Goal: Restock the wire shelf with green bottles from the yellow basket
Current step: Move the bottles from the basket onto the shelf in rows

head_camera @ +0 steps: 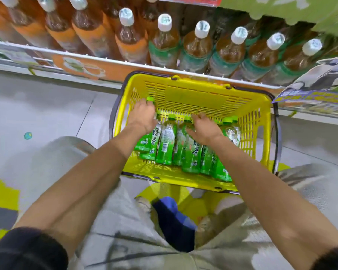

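A yellow slatted plastic basket (195,94) with dark handles sits on the pale tiled floor (47,114), hard against the front edge of the low store shelf (113,63). Inside it, a row of clear plastic bottles with green labels and green caps (165,141) lies side by side, caps pointing toward the basket's far wall.

The left hand (142,115) reaches into the basket's far left corner, its fingers (144,103) curled around the neck of a green-capped bottle (150,99) whose cap stands higher than the others, against the left wall. The right hand (204,127) rests on the middle of the row, its fingers (196,117) slightly spread and bent over the cap ends; whether they are clamped on any one bottle cannot be told.

On the shelf behind the basket stand large brown tea bottles with white caps: orange-labelled ones (131,41) toward the left, green-labelled ones (195,49) toward the right. The person's pale grey trousers (125,221) fill the near foreground.
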Motion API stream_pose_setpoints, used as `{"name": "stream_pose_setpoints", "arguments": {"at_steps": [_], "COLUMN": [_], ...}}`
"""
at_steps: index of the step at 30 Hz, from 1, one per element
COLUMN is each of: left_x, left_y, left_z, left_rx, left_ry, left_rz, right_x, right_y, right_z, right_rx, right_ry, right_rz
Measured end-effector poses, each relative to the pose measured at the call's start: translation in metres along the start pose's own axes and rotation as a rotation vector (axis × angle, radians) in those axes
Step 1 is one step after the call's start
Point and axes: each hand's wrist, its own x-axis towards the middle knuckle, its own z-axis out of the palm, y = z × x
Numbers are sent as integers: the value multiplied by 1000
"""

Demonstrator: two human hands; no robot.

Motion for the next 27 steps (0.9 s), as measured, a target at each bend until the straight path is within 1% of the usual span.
{"name": "stream_pose_setpoints", "arguments": {"at_steps": [2, 4, 7, 12, 16, 19, 22, 25, 27], "left_x": [-5, -10, -15, -12, -13, -24, -35, -50, -59], "left_y": [6, 12, 18, 27, 21, 18, 19, 25, 31], "left_z": [5, 11, 21, 25, 15, 3, -4, -18, -29], "left_rx": [33, 0, -148, -301, -508, -638, -690, -749, -798], "left_ry": [39, 59, -69, -158, -182, -196, -181, -154, -142], "left_rz": [-38, -100, -195, -168, -183, -156, -133, -97, -61], "right_x": [-4, -9, -13, -16, -20, -31, -46, -60, -69], "right_y": [-1, -1, 1, 11, 15, 15, 11, 4, 2], "right_z": [3, 2, -1, -3, -14, -15, -13, -18, -26], "right_rx": [22, 48, 86, 135, 257, 409, 595, 625, 653], "right_ry": [40, 77, 115, 155, 179, 101, 18, 93, 146], "right_rz": [-1, -1, 6, 21, -21, -59, -108, -123, -167]}}
